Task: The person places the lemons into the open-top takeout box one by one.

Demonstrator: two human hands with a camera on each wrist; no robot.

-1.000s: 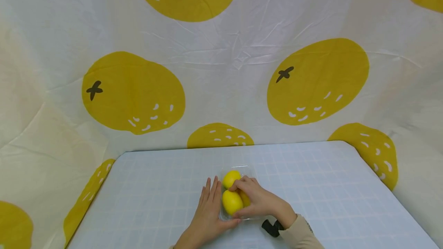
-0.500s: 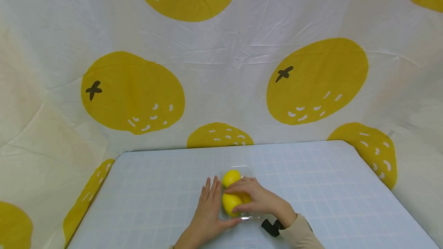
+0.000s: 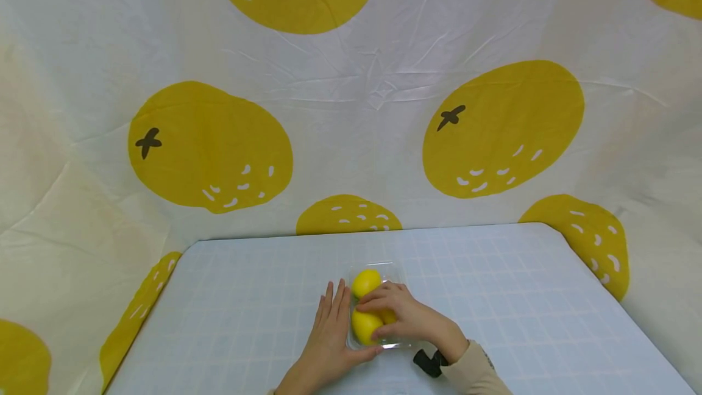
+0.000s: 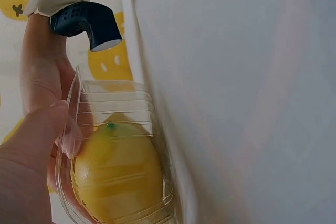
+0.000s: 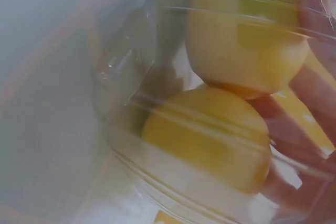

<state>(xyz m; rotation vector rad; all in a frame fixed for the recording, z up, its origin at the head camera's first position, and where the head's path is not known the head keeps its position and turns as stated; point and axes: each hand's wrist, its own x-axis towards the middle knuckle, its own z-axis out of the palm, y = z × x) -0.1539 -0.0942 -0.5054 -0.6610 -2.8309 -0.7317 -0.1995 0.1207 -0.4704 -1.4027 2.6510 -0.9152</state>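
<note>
A clear plastic container [image 3: 393, 269] holds yellow lemons. One lemon [image 3: 365, 284] lies at its far end and another lemon [image 3: 365, 327] at its near left corner. A third lemon [image 3: 388, 316] shows partly beneath my right hand [image 3: 411, 317], whose curled fingers and thumb grip the near left lemon. My left hand [image 3: 329, 334] lies along the container's left side, fingers straight and thumb across the front. Through the ribbed wall, the left wrist view shows a lemon [image 4: 118, 171] with a green tip. Two lemons appear in the right wrist view, one [image 5: 207, 135] below the other.
The table [image 3: 263, 297] has a pale blue checked cloth. A black wrist device [image 3: 428, 362] sits at the right wrist beside a beige sleeve [image 3: 476, 370]. Behind the table hangs a white curtain [image 3: 351, 139] printed with big yellow fruit.
The near left lemon has shifted slightly toward the container's front, and my right fingers and thumb have moved with it. My left hand stays in place.
</note>
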